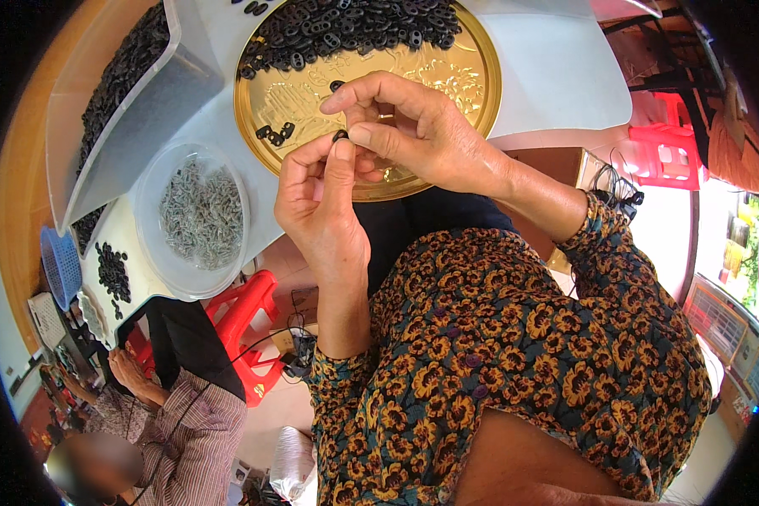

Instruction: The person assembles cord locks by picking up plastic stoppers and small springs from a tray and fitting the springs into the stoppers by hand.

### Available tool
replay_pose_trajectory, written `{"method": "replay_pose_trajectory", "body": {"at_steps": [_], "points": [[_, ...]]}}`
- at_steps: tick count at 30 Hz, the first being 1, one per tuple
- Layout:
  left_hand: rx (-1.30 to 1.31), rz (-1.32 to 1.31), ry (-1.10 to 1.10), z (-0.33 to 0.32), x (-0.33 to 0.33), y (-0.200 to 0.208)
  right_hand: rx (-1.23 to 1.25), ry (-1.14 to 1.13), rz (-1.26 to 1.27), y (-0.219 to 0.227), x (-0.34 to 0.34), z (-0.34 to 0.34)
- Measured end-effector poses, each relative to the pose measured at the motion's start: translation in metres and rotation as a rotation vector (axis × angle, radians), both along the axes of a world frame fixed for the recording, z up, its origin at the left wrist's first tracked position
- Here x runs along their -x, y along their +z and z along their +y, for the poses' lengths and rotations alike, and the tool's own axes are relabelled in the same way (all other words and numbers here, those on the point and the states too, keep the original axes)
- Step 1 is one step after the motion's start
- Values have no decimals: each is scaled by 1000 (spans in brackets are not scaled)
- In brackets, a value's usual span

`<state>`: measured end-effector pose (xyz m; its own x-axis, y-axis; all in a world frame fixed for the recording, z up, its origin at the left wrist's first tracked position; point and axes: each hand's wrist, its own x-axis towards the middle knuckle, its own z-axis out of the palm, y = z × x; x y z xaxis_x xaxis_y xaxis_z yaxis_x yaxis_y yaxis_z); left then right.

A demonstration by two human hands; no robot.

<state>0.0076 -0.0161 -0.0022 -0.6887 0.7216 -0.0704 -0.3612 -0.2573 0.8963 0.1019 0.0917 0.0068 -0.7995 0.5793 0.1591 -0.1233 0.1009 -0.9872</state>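
My left hand (329, 198) pinches a small black plastic piece (340, 135) between thumb and index finger, above the near edge of a round gold tray (494, 93). My right hand (430, 131) is closed in against it from the right, its thumb tip at the piece. The right index finger reaches out over the thumb, while the other fingers curl; anything between them is too small or hidden to make out. A pile of black two-holed plastic pieces (346, 29) covers the tray's far part. Several loose black pieces (276, 134) lie near its left rim.
Left of the tray stands a clear round tub (243, 228) of small grey metal parts. Beyond it is a large translucent bin (143, 126) of black pieces. Another person's hands (135, 375) are at lower left, near a red stool (249, 329) and a blue basket (61, 266).
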Motion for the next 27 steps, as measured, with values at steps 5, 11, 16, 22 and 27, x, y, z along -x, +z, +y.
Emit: {"method": "replay_pose_trajectory", "body": {"at_steps": [5,11,16,22,27], "points": [[16,-34,-37,2,0,3,163,22,-5,-1,-3,0],[-13,-52,-50,0,1,3,106,-20,-68,-7,-5,4],[-7,-102,-55,-5,2,4,228,-68,-60,7,-4,0],[7,-82,-34,-2,0,4,189,-38,-31,-2,-2,0],[18,-63,-21,-1,-1,5,145,15,-53,-6,-2,0]]}}
